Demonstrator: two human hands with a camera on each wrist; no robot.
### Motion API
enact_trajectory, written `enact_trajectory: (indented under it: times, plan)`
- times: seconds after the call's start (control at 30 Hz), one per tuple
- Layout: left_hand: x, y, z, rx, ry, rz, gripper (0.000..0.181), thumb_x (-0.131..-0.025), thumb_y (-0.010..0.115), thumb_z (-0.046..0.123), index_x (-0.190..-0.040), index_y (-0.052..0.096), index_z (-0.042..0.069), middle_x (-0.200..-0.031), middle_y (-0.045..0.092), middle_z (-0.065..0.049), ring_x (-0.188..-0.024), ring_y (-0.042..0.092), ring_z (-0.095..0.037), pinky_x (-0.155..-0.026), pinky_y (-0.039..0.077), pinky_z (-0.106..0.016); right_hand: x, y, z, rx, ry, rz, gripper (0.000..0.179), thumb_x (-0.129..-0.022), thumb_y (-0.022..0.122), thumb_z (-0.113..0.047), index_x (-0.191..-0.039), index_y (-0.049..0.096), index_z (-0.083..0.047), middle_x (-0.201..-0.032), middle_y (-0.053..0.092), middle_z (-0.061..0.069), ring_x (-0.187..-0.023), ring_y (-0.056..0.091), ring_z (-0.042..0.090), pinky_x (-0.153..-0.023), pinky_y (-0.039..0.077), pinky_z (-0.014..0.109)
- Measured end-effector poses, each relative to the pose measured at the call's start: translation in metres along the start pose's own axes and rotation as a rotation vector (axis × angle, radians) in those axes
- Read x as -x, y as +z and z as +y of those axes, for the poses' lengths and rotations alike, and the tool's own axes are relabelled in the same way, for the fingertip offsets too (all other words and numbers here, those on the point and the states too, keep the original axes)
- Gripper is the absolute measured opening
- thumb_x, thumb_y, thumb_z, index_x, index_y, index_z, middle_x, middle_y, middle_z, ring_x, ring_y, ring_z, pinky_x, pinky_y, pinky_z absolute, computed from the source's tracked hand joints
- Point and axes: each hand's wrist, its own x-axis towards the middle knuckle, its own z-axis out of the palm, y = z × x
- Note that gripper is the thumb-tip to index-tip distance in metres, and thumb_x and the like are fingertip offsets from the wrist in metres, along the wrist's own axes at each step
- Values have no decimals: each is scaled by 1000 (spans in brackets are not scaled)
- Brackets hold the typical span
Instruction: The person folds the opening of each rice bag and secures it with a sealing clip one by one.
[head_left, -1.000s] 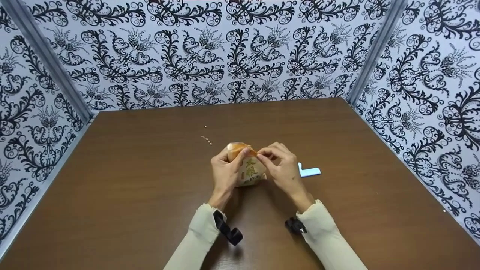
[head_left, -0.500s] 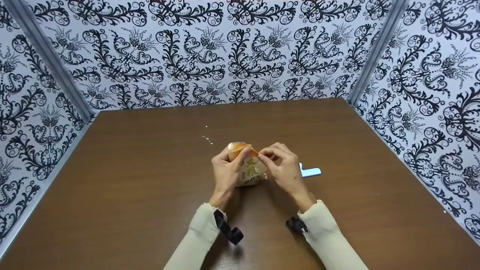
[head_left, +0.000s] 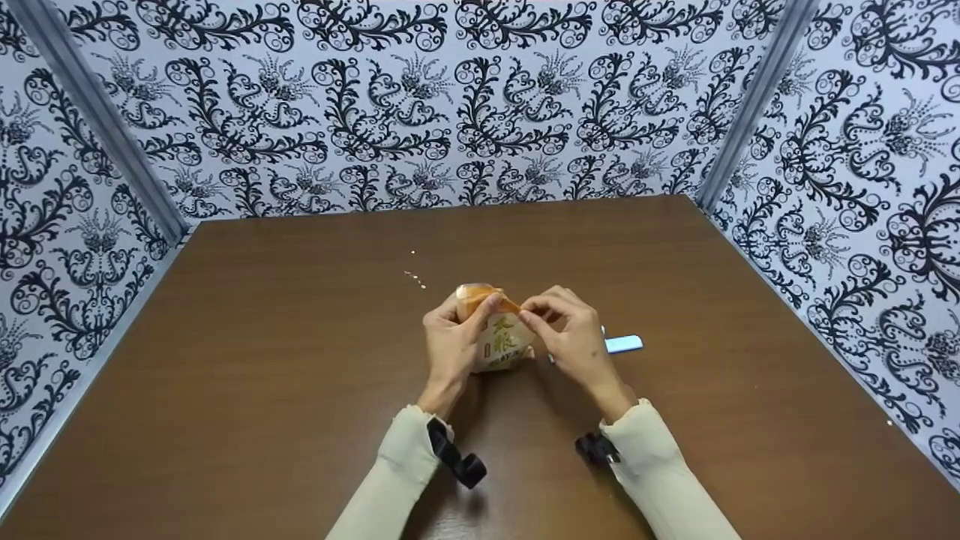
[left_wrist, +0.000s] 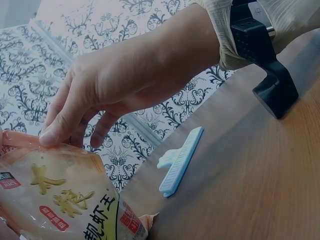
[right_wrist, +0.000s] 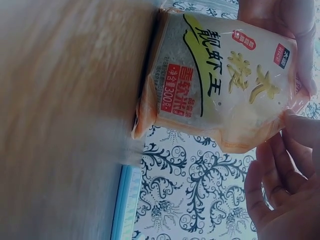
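White wallpaper (head_left: 390, 90) with black scrollwork covers the 3 walls in the head view, grey strips running down the 2 corners. Below it spreads a brown, wood-grained tabletop (head_left: 262, 360). 2 cream sleeves (head_left: 390, 472) reach in over its near side.

The left hand (head_left: 454, 345) has its grip clamped on the left side of an orange-and-white plastic bag (head_left: 504, 341), thumb across the front near the top. The right hand (head_left: 574, 345) has thumb and forefinger together on the bag's orange upper edge, a pinching grip, the remaining fingers bent and clear of the plastic.

The bag is upright between the 2 hands near the middle of the tabletop, its lower end down at the wood. Gold and black characters mark its front, with the figure 300 printed low.

Black wrist mounts (head_left: 456, 456) sit at the cuffs. Just beside the right hand, and partly hidden by it in the head view, lies a light blue ridged clip (left_wrist: 182, 162). White specks (head_left: 417, 280) dot the tabletop beyond the left hand.
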Motion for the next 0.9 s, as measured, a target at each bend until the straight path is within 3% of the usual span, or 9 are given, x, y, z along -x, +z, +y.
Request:
enact_trajectory:
  times: [0.67,0.9]
  plan:
    - [-1,2,-1,33,-5,-5,16,-88,82,9,-98,79,-4,-79,75,3,-63,57,-4,-58,46,-17,0,-5,3,5,16,-32,7,-95,77,-20,-97,79,-13,-92,70,-4,-84,62,11,-75,54,25]
    - [0,0,-2,15,-12,14,15,-88,83,7,-95,79,-4,-71,69,7,-61,56,-4,-57,45,-17,0,-5,6,-7,19,-44,4,-94,78,-18,-95,79,-15,-90,70,-4,-82,60,10,-74,54,26]
